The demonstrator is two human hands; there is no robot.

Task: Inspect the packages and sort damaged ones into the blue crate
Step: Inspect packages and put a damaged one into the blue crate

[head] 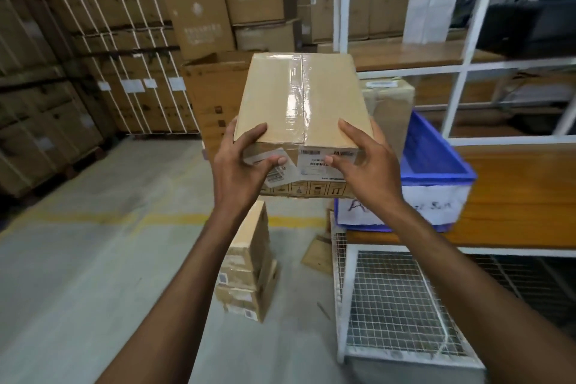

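From the head camera, a person holds one brown package [299, 97] up in the air with both hands. The package is just left of the blue crate [427, 146] and a bit higher than it, and it does not touch the crate. Clear shiny tape runs down the middle of its top. White stickers with bar codes sit on the side that faces the person.

The left hand [240, 165] holds the near left corner. Its grip is closed on the package, with the fingers over the top edge and the thumb pressed on a sticker. The right hand [367, 162] holds the near right corner the same way, so its grip is closed on the package too.

The blue crate sits on a wooden table [523, 193]. A white paper [433, 206] is stuck on the crate's front, but its writing is too blurry to read.

Below and left of the crate, a stack of small boxes [249, 262] stands on the grey floor [93, 259]. Right under the crate is a white wire cage [396, 299]. Behind the crate stands another brown box [389, 106]. Far left of the crate, big cartons [93, 40] are piled high.
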